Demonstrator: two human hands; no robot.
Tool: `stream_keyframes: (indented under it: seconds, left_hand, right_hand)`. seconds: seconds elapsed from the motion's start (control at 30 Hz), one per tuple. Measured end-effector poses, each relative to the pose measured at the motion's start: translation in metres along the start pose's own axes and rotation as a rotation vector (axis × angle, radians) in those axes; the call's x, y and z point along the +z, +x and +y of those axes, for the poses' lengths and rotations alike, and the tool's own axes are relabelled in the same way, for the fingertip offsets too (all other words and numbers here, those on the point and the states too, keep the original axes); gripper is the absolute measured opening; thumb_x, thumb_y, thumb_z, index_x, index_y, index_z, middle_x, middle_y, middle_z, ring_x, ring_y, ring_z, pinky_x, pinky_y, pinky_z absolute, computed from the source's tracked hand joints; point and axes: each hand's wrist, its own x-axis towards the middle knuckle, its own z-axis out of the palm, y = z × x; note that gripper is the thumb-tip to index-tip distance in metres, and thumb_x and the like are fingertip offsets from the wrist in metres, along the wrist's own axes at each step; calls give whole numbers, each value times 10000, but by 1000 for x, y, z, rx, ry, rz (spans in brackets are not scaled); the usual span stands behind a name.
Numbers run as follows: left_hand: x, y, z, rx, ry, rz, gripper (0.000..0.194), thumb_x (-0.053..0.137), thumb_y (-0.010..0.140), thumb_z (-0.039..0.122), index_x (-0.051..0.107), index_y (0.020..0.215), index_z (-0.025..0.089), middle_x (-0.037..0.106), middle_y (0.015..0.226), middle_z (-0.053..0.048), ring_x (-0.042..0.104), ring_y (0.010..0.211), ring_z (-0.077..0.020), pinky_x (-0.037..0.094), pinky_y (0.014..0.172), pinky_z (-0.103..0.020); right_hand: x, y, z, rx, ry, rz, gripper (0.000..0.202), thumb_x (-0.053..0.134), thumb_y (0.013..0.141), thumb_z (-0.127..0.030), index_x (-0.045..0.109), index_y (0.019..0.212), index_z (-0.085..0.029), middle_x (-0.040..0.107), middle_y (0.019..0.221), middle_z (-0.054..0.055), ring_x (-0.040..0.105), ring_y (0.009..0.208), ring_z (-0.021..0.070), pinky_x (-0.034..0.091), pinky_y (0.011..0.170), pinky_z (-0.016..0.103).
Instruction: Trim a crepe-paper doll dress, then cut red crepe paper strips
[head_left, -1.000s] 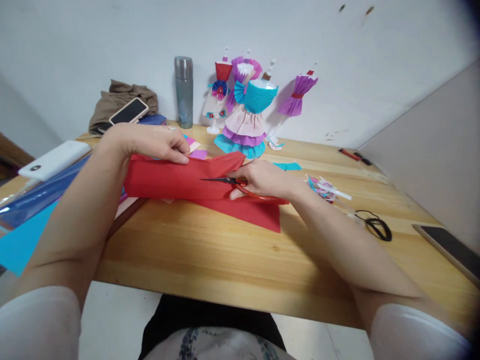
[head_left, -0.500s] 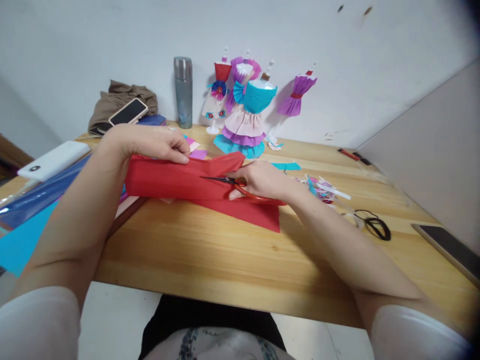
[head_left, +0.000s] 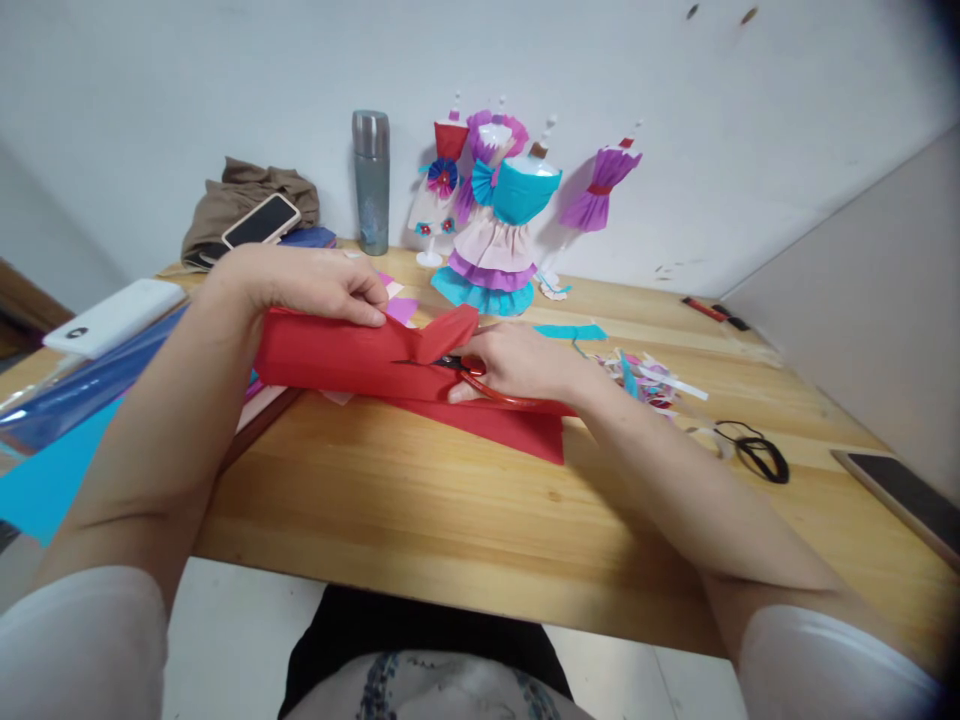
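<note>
My left hand pinches the upper edge of a folded piece of red crepe paper at the left middle. In my right hand are scissors with orange-red handles; their blades lie in a cut in the red paper, pointing left and partly covered by it. A cut flap of the paper stands raised above the blades. Another part of the red paper spreads flat on the wooden table below my right hand.
Small mannequins in paper dresses and a steel bottle stand at the back. Paper scraps, a black cord and a phone lie right. At left are a white device, blue rolls and brown cloth.
The scissors and my right hand have moved slightly left along the red paper. The cut flap now curls over the blades, hiding more of them. The camera view has shifted slightly.
</note>
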Motion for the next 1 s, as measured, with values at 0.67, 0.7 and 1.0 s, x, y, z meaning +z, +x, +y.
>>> stream_keyframes:
  seconds: [0.67,0.7,1.0]
  left_hand:
    - [-3,1,8,-65,-36,-35,299,508,991,350,615,789,157,666,786,-33,572,692,-152,389,641,-231]
    - [-3,1,8,-69,-39,-36,290,511,990,343,629,803,156,665,778,-31,571,686,-151,389,642,-230]
    - [-2,0,-1,29,-12,-20,304,516,998,350,656,808,157,651,746,-22,545,683,-144,362,649,-234]
  right_hand:
    - [-7,6,-5,24,61,-56,387,721,930,-539,780,1133,-215,764,1167,106,665,1046,273,420,823,318]
    - [-8,6,-6,28,54,-57,394,724,930,-536,781,1158,-220,762,1186,110,665,1054,279,423,825,322]
    - [-9,11,-11,44,24,-84,379,707,953,-561,753,990,-187,719,944,73,597,836,202,357,744,291]
